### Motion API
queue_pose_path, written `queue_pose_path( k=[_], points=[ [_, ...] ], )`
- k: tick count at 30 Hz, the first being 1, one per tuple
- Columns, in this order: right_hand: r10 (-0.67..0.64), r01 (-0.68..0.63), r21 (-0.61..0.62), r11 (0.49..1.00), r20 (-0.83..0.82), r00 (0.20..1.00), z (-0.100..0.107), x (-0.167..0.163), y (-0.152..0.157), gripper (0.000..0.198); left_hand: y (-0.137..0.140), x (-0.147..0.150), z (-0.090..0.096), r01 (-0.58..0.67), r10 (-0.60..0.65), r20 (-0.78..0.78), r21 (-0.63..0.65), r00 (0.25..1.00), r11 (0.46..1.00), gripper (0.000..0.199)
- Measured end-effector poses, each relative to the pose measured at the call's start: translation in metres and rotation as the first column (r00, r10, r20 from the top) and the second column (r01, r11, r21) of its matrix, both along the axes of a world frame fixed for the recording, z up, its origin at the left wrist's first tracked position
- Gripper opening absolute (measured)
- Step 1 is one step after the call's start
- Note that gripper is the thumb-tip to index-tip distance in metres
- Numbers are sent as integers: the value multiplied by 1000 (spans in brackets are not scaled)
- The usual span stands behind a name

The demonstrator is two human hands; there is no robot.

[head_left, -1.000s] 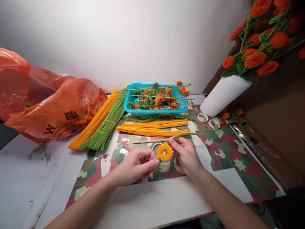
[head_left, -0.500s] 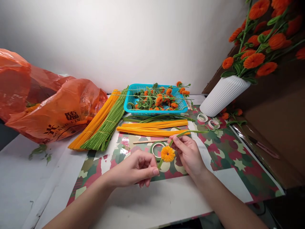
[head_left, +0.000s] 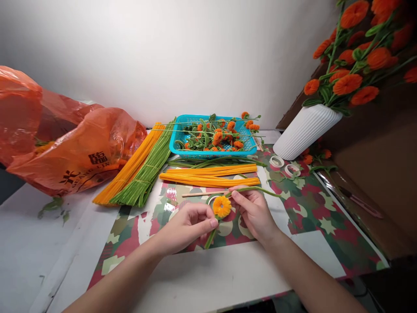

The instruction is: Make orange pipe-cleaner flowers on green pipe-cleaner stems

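A small orange-yellow pipe-cleaner flower (head_left: 222,206) hangs between my two hands, with a green pipe cleaner (head_left: 260,190) running past it. My left hand (head_left: 197,221) pinches the green pipe cleaner just below the flower, and a short end sticks out under the thumb. On the other side, my right hand (head_left: 250,211) is closed on the same pipe cleaner above the flower; its long end points off to the right. Behind the flower lies a roll of tape (head_left: 212,200), partly covered. A thin wooden stick (head_left: 202,194) lies just beyond the hands.
Yellow pipe cleaners (head_left: 208,179) lie beyond the stick, before a blue basket (head_left: 213,153) of orange flowers. Yellow (head_left: 127,169) and green bundles (head_left: 143,178) lean near an orange plastic bag (head_left: 84,152). A white vase (head_left: 302,130), two tape rolls (head_left: 276,161) and a pink-handled tool (head_left: 361,202) are rightward.
The flower has shifted slightly left and up, close to my left fingertips. More green pipe cleaner now shows below my left hand, and its right end has dropped a little.
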State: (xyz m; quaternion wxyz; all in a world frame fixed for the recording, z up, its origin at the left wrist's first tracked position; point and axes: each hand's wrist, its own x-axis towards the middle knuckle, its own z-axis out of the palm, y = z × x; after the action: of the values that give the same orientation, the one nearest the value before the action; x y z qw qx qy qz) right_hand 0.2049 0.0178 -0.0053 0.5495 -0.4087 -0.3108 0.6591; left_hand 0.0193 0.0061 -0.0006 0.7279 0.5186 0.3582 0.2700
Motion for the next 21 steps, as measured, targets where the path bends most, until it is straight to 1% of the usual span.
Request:
queue_pose_path(
  k=[3, 7, 9, 12, 15, 17, 19, 21],
  points=[
    [11, -11, 31, 999, 0, 1000, 1, -1, -2, 18, 1, 2, 1, -25, 25, -24, 0, 999, 1000, 34],
    [43, -45, 56, 997, 33, 999, 2, -1, -4, 16, 1, 4, 2, -6, 4, -44, -44, 999, 999, 31],
    [60, -63, 70, 996, 44, 997, 4, 0, -5, 19, 0, 4, 1, -8, 5, -52, -57, 999, 998, 28],
    [152, -155, 58, 986, 47, 987, 4, 1, -7, 25, 0, 3, 0, -38, 35, -65, -53, 997, 998, 28],
    [264, -267, 40, 963, 67, 962, 0, 2, -9, 31, 0, 3, 0, -50, 48, -79, -30, 996, 998, 31],
    [304, -310, 53, 949, 94, 948, -4, 3, -10, 36, 0, 2, 0, -21, 19, -99, -20, 995, 1000, 35],
    [342, -351, 58, 935, 115, 932, -6, 4, -11, 39, -1, 0, 0, 36, -38, -113, -23, 993, 999, 38],
    [378, -382, 39, 923, 93, 921, -5, 3, -11, 41, -1, -2, -1, 97, -100, -103, -33, 990, 995, 41]
  ],
)
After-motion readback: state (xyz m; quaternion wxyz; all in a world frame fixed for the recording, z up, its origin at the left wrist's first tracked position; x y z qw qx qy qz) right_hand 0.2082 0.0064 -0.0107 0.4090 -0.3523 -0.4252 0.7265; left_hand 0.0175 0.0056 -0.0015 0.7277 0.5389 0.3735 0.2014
